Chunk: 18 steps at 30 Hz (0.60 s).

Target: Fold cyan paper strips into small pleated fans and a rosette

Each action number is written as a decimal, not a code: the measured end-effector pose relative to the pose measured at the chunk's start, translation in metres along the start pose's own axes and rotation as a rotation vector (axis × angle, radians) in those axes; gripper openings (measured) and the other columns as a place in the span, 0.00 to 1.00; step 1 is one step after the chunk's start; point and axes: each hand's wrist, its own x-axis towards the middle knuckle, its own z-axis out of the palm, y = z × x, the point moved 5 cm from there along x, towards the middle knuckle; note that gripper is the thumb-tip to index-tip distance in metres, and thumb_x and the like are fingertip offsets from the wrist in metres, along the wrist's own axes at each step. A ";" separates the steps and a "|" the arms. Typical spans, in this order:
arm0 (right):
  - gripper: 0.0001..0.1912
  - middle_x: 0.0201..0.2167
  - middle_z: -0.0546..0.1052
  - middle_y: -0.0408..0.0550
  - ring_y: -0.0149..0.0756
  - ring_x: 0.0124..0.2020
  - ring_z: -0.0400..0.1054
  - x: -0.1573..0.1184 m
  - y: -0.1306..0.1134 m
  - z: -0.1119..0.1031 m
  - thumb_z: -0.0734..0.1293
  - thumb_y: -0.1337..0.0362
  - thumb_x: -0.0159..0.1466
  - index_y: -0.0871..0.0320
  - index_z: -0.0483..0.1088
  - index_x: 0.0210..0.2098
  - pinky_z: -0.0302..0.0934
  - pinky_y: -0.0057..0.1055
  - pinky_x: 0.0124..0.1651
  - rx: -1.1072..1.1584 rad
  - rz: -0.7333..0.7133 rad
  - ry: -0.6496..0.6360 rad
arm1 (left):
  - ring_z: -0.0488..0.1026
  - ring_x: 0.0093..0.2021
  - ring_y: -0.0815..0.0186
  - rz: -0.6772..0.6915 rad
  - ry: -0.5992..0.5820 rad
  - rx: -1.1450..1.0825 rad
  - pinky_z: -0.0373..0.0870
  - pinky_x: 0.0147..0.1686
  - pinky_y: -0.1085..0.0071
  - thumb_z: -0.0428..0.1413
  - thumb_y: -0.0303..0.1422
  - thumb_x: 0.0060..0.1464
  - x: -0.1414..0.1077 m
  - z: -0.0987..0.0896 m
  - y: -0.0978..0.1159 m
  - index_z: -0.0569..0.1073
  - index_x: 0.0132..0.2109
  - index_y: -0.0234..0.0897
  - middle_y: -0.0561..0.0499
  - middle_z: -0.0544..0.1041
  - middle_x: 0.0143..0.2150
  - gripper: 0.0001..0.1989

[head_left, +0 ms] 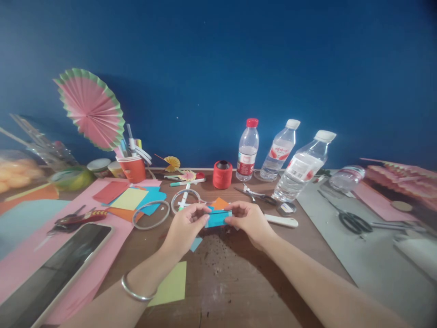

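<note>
A small piece of blue paper (pixel 218 219) is held up between both hands above the wooden table, with a crease or fold along its upper part. My left hand (pixel 189 224) pinches its left end between thumb and fingers. At the right end, my right hand (pixel 250 223) pinches it the same way. Below the left hand lies a small light-blue paper scrap (pixel 195 244). A yellow-green paper sheet (pixel 170 284) rests partly behind the left forearm. Just beyond the hands is an orange paper piece (pixel 220 203).
A red thread spool (pixel 222 175) and three water bottles (pixel 247 152) stand along the blue wall. Scissors (pixel 264 197) and a white-handled tool (pixel 282 221) lie right of the hands. A phone (pixel 68 269), coloured papers (pixel 129 199) and a red cup (pixel 131 168) holding a paper fan (pixel 92 107) are leftward.
</note>
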 end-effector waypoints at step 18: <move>0.08 0.20 0.72 0.43 0.30 0.20 0.66 -0.004 -0.001 0.002 0.67 0.63 0.50 0.60 0.68 0.28 0.59 0.25 0.21 -0.040 0.005 0.042 | 0.73 0.29 0.68 0.004 0.115 0.045 0.71 0.31 0.73 0.56 0.31 0.43 -0.004 -0.002 -0.002 0.74 0.32 0.38 0.53 0.76 0.32 0.06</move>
